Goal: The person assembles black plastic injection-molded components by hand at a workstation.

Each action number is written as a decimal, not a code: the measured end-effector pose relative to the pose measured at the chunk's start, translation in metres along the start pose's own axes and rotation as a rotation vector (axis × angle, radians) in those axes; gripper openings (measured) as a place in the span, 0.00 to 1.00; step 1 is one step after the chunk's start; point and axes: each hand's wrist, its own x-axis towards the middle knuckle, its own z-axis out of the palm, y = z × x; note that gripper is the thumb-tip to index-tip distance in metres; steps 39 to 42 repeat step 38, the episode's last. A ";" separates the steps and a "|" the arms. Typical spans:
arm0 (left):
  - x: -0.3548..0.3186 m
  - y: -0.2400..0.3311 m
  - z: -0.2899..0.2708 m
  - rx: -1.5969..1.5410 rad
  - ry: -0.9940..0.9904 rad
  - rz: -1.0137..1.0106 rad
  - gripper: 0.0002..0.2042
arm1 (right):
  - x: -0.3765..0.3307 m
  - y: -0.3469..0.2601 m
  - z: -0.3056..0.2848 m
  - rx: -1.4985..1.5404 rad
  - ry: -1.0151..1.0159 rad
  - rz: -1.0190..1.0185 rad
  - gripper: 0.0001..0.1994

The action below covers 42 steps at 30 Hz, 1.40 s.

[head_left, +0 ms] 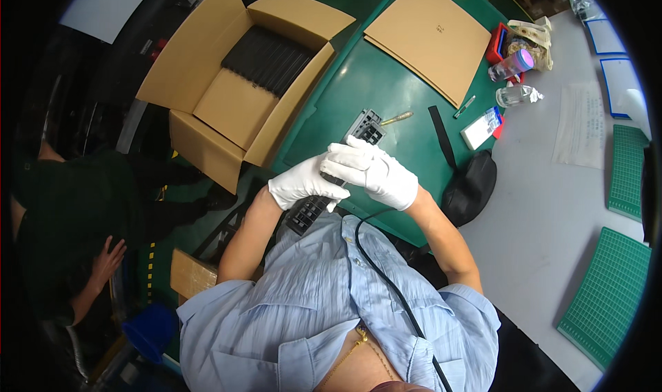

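A long, narrow black plastic part (308, 214) with a ribbed, slotted surface slants through my two white-gloved hands. My left hand (303, 184) wraps round its middle. From the other side my right hand (376, 175) is closed over it, fingers bent across the top. The gloves hide the centre of the part. Just beyond my fingers a dark grey slotted piece (364, 126) shows over the green table; I cannot tell whether it is the same part or a second one. Beside it lies a slim yellowish hand tool (397, 118).
An open cardboard box (231, 119) with several black parts (269, 59) stands left of the green table (331, 95). Flat cardboard sheets (431, 40), a black pouch (470, 188), a white-and-blue packet (481, 128) and a glass jar (514, 96) lie farther right. Another person's hand (107, 261) is at left.
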 end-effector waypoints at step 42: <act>0.066 -0.124 -0.406 1.287 0.899 -0.431 0.20 | -0.019 -0.031 0.117 0.472 0.392 1.636 0.13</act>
